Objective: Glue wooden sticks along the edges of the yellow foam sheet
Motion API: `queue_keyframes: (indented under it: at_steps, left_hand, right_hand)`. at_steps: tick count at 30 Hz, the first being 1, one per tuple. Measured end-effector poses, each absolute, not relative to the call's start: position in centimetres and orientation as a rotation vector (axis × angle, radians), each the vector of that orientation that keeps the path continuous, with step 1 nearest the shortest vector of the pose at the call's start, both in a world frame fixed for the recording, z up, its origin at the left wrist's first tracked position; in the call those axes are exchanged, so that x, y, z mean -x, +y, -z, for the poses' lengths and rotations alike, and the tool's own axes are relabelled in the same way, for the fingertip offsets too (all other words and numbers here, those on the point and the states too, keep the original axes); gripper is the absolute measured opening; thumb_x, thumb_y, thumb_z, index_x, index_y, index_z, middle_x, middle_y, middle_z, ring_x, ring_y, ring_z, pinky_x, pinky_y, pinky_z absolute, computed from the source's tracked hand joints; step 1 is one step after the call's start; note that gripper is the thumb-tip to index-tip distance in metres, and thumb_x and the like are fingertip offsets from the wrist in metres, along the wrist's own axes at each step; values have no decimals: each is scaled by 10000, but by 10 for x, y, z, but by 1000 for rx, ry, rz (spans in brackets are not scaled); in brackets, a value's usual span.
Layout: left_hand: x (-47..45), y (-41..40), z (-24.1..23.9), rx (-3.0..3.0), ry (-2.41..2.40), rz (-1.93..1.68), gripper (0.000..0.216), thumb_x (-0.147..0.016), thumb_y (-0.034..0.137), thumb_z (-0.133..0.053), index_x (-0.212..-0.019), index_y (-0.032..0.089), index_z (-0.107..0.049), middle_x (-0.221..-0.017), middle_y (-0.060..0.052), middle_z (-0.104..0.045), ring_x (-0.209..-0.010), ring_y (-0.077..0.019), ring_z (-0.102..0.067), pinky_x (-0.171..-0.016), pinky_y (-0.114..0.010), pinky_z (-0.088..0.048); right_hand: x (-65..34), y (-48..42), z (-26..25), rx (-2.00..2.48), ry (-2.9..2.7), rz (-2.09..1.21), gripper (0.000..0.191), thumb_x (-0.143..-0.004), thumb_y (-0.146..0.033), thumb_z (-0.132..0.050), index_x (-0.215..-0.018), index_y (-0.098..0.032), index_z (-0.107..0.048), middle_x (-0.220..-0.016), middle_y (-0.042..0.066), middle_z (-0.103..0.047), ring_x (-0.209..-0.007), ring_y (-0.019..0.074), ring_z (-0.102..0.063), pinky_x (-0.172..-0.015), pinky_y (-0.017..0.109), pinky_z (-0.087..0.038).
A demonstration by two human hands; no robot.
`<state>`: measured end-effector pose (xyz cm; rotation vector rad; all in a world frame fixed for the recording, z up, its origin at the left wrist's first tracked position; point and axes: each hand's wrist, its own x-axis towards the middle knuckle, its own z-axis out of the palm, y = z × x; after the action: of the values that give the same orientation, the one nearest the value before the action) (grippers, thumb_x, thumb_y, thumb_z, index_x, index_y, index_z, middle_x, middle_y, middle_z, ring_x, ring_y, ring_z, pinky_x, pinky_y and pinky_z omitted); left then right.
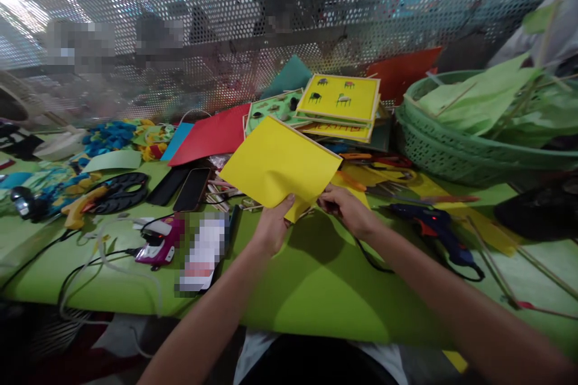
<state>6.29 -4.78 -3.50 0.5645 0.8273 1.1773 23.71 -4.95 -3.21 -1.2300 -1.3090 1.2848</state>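
Note:
A yellow sheet of card [282, 159], with a thin pale stick along its upper right edge, is held tilted above the green tabletop. My left hand [273, 225] grips its near edge, thumb on top and fingers underneath; the card dents slightly by the thumb. My right hand [345, 207] is closed at the card's right corner, its fingers curled and partly hidden. Below the card lie several short sticks [219, 195]. To the right of my right hand rests a blue glue gun [436, 228] with a small red light.
Framed yellow and green panels [338, 96] are stacked behind the card, beside a red sheet [212, 135]. Green baskets [451, 150] stand at the right. Phones [193, 189], a purple power strip [162, 243], cables and a yellow-handled tool [83, 207] lie left. A perforated screen [226, 24] rises behind.

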Motion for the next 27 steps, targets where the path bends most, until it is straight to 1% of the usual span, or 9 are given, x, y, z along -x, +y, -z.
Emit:
queue_keyframes:
  at_steps: [3,5,8,12,14,20,23,27]
  left_hand:
    - [-62,-47,36,-575,809,-1188,415,-839,154,-750,-1223,306,-710,-1365,-33,-701,-1340,-286,-606,-1150,-471,-468]
    - [-62,-47,36,-578,810,-1187,431,-838,148,-750,-1236,308,-706,-1371,-36,-697,-1335,-286,-610,-1146,-467,-472]
    - [-63,-48,36,-576,818,-1180,417,-845,139,-740,-1231,293,-708,-1362,-47,-702,-1314,-283,-626,-1144,-462,-476]
    - [-64,-49,37,-567,836,-1159,333,-860,130,-725,-1172,246,-725,-1357,-69,-704,-1289,-279,-644,-1151,-457,-469]
    - [-64,-49,36,-562,841,-1154,320,-864,132,-725,-1162,247,-725,-1359,-69,-703,-1286,-276,-646,-1147,-455,-473]
    - [-63,-48,37,-562,842,-1158,382,-847,157,-755,-1211,264,-711,-1338,-61,-716,-1293,-286,-642,-1140,-454,-480]
    - [-62,-47,38,-570,835,-1175,425,-850,159,-747,-1254,277,-693,-1354,-52,-707,-1289,-290,-644,-1135,-467,-484]
    - [-61,-47,39,-591,817,-1178,466,-856,161,-731,-1287,326,-676,-1366,-24,-700,-1288,-279,-645,-1127,-470,-490]
  right_hand:
    - [-236,-49,30,1215,-1317,-1315,257,-739,-433,-522,-585,-240,-452,-601,-25,-428,-572,135,-340,-556,316,-263]
    - [-236,-49,31,1220,-1322,-1313,277,-748,-441,-538,-579,-240,-449,-586,-27,-422,-570,137,-336,-560,319,-263]
    - [-238,-49,34,1242,-1327,-1281,272,-737,-406,-561,-560,-241,-437,-584,-25,-419,-581,142,-343,-575,329,-265]
    - [-241,-49,38,1281,-1339,-1229,261,-724,-363,-548,-525,-240,-433,-587,-16,-421,-591,149,-346,-588,339,-266]
    - [-243,-49,38,1293,-1362,-1206,262,-704,-339,-552,-500,-238,-420,-590,-11,-417,-607,155,-351,-590,337,-262]
    - [-243,-49,35,1276,-1406,-1198,233,-673,-272,-537,-506,-237,-378,-614,-13,-401,-636,156,-346,-584,322,-257]
    - [-239,-50,32,1245,-1395,-1243,203,-696,-322,-528,-555,-239,-407,-627,-17,-419,-611,146,-347,-566,315,-269]
    - [-237,-50,31,1219,-1392,-1294,280,-789,-443,-496,-599,-240,-459,-598,-20,-432,-577,145,-348,-560,320,-280]
